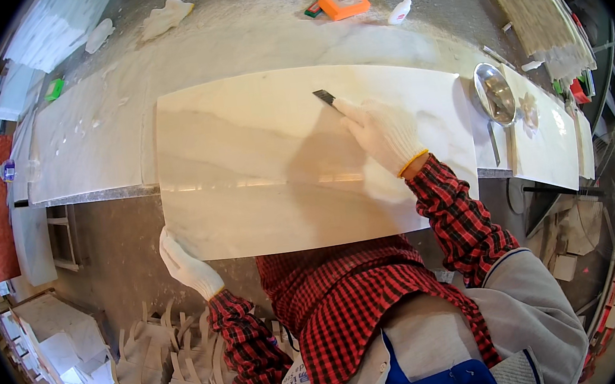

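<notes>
A pale marble slab [243, 146] with soft grey veins lies flat in front of me, its near edge at my waist. Over its right half is my right hand [385, 135], in a white knitted glove with a yellow cuff. It is closed on a small dark scraper blade [324, 97], whose tip meets or hovers just over the surface; its grip is hidden by my fingers. At the slab's near left corner, my left hand [189, 264], also gloved, rests against the edge with fingers stretched out along it.
Orange boxes [344, 4] and a white squeeze bottle [401, 9] stand beyond the slab. On the right is a metal bowl [493, 94] beside a long thin tool [493, 144]. Another slab [85, 144] lies left. Stacked strips [139, 374] sit low at the left.
</notes>
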### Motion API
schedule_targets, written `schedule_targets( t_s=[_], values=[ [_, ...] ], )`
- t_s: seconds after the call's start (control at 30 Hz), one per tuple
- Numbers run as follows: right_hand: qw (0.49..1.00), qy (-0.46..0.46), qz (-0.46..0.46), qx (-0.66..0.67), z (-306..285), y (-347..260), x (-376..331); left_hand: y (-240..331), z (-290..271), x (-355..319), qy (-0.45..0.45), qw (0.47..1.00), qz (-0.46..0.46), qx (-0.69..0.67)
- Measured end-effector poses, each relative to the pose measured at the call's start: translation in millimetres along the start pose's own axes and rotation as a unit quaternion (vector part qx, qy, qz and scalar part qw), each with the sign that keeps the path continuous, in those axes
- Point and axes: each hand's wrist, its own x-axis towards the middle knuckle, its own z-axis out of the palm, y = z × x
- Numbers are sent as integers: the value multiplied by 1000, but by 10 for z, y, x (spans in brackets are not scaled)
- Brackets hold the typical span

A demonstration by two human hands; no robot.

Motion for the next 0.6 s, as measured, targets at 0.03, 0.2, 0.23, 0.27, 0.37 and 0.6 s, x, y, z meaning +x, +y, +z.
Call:
schedule_targets(
  t_s=[0.03, 0.2, 0.23, 0.27, 0.37, 0.6],
  values=[
    [999, -15, 21, 20, -39, 7, 9, -4, 10, 6, -4, 1000, 2, -4],
    [990, -15, 57, 130, -147, -57, 5, 33, 9, -21, -7, 1000, -4, -5],
    [988, -11, 59, 144, -134, -95, 5, 30, 2, -22, -6, 1000, -4, -3],
    [986, -5, 64, 156, -119, -122, -2, 17, 5, -19, -7, 1000, -4, -2],
    [995, 29, -21, 89, 81, -144, -19, 28, 22, -25, -7, 1000, -5, -5],
    [994, -58, -50, 73, -116, 221, -172, 42, -12, -29, -9, 999, 13, 44]
  ],
)
